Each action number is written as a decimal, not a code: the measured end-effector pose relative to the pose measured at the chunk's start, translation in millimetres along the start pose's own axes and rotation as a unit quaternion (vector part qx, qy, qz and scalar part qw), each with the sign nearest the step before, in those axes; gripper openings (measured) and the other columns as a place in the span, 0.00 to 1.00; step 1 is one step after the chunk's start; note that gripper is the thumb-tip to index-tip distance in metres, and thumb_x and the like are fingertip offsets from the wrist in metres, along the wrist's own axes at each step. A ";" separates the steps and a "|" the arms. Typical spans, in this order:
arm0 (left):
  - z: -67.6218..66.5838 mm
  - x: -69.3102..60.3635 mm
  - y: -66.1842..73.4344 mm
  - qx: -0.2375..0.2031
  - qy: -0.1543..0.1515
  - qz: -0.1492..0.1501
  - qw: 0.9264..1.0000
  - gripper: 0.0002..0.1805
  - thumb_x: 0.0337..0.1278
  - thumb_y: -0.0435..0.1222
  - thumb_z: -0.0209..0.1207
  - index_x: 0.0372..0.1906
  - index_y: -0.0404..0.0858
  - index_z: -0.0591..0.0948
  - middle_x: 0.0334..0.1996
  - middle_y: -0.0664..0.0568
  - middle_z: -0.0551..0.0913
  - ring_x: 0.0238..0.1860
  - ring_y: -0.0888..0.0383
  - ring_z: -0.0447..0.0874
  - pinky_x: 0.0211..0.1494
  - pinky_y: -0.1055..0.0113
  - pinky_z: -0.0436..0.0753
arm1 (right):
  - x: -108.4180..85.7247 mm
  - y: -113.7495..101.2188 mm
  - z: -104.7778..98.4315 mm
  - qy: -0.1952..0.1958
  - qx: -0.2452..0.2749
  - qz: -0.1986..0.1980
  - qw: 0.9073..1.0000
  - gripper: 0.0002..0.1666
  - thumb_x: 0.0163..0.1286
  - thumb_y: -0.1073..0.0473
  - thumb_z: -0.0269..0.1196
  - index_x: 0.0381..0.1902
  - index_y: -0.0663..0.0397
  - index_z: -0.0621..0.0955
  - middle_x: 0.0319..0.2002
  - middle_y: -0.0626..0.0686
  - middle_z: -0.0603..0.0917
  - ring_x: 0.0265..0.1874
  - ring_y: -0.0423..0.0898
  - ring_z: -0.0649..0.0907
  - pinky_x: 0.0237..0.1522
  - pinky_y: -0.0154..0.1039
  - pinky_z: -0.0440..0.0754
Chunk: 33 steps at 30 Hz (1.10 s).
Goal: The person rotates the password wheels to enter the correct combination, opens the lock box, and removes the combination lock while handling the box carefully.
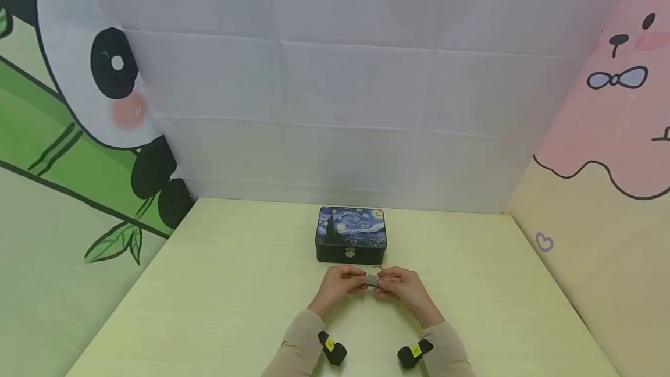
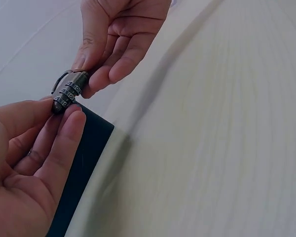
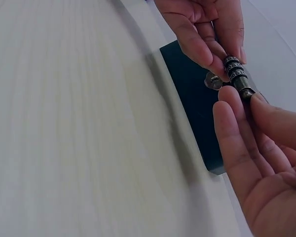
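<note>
A small metal combination padlock [image 1: 372,280] with several number dials is held up between both hands, just in front of a tin box [image 1: 350,228]. My left hand [image 1: 340,287] pinches one end of the padlock between thumb and fingers. The other end is pinched by my right hand [image 1: 408,291]. In the left wrist view the curved shackle [image 2: 60,82] stands out from the padlock's side; whether it is locked I cannot tell. The dials [image 3: 234,69] face the right wrist camera. On the box's front is a metal clasp [image 3: 213,80].
The tin box's lid carries a blue starry-night picture and is down. It stands on a pale wood-grain table [image 1: 235,284]. Behind it hangs a white cloth backdrop [image 1: 356,86], with cartoon-printed panels at left and right. Black wrist cameras sit on both sleeves.
</note>
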<state>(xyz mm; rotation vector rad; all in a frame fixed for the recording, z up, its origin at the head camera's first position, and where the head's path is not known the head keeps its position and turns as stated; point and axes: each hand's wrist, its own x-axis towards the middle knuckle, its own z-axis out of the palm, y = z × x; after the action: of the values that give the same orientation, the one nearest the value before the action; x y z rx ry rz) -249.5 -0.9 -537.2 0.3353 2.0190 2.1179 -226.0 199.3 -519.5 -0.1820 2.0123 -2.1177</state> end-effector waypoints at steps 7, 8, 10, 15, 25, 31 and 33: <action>5.4 -2.6 6.8 0.007 -0.022 -0.006 1.000 0.08 0.60 0.22 0.62 0.42 0.20 0.83 0.35 0.39 0.87 0.31 0.55 0.88 0.39 0.61 0.88 | -8.1 -3.5 -5.6 -0.004 -0.018 0.000 1.000 0.12 0.70 0.74 0.58 0.48 0.81 0.76 0.38 0.64 0.87 0.32 0.46 0.88 0.41 0.42 0.87; 6.4 -2.9 7.0 0.010 -0.024 -0.009 1.000 0.08 0.60 0.22 0.62 0.42 0.20 0.83 0.35 0.39 0.87 0.31 0.56 0.88 0.38 0.62 0.88 | -9.6 -3.9 -6.6 -0.005 -0.019 -0.001 1.000 0.12 0.70 0.74 0.58 0.48 0.81 0.76 0.38 0.64 0.87 0.32 0.46 0.88 0.40 0.42 0.87; 8.6 -4.5 7.8 0.016 -0.030 -0.009 0.999 0.09 0.60 0.23 0.63 0.43 0.19 0.83 0.35 0.37 0.87 0.31 0.55 0.88 0.37 0.62 0.88 | -12.8 -4.6 -8.2 -0.005 -0.021 0.001 1.000 0.12 0.70 0.74 0.58 0.47 0.81 0.76 0.38 0.64 0.87 0.32 0.46 0.88 0.40 0.41 0.87; 14.5 -7.6 9.4 0.020 -0.048 -0.022 0.998 0.08 0.60 0.24 0.63 0.42 0.21 0.83 0.33 0.37 0.87 0.31 0.55 0.88 0.37 0.62 0.88 | -21.6 -8.2 -12.3 -0.006 -0.029 0.008 1.000 0.12 0.70 0.74 0.58 0.47 0.82 0.76 0.38 0.65 0.87 0.31 0.45 0.88 0.39 0.40 0.87; 26.6 -14.9 9.6 0.043 -0.077 -0.053 0.995 0.05 0.57 0.22 0.63 0.38 0.23 0.84 0.30 0.38 0.88 0.29 0.54 0.88 0.34 0.63 0.88 | -36.2 -1.7 -26.5 -0.042 -0.034 0.011 0.998 0.10 0.69 0.71 0.60 0.43 0.77 0.79 0.36 0.62 0.87 0.32 0.46 0.88 0.38 0.39 0.87; 34.3 -20.0 9.3 0.061 -0.093 -0.057 0.992 0.03 0.56 0.22 0.64 0.35 0.25 0.84 0.27 0.38 0.87 0.26 0.54 0.87 0.31 0.65 0.87 | -45.9 1.2 -31.5 -0.040 -0.050 0.040 0.997 0.12 0.68 0.72 0.60 0.46 0.80 0.77 0.35 0.64 0.87 0.32 0.47 0.88 0.37 0.40 0.88; 36.5 -22.0 8.8 0.069 -0.094 -0.060 0.991 0.02 0.56 0.23 0.65 0.35 0.26 0.85 0.26 0.39 0.87 0.25 0.54 0.87 0.30 0.65 0.87 | -49.0 2.3 -32.9 -0.042 -0.051 0.048 0.997 0.13 0.69 0.73 0.60 0.47 0.81 0.76 0.35 0.64 0.87 0.31 0.47 0.88 0.37 0.40 0.88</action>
<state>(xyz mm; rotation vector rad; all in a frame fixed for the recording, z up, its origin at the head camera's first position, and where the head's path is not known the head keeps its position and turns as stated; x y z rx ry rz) -217.6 27.0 -527.5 0.4084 2.0250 1.8100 -186.1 242.8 -520.8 -0.1844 2.0383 -1.9202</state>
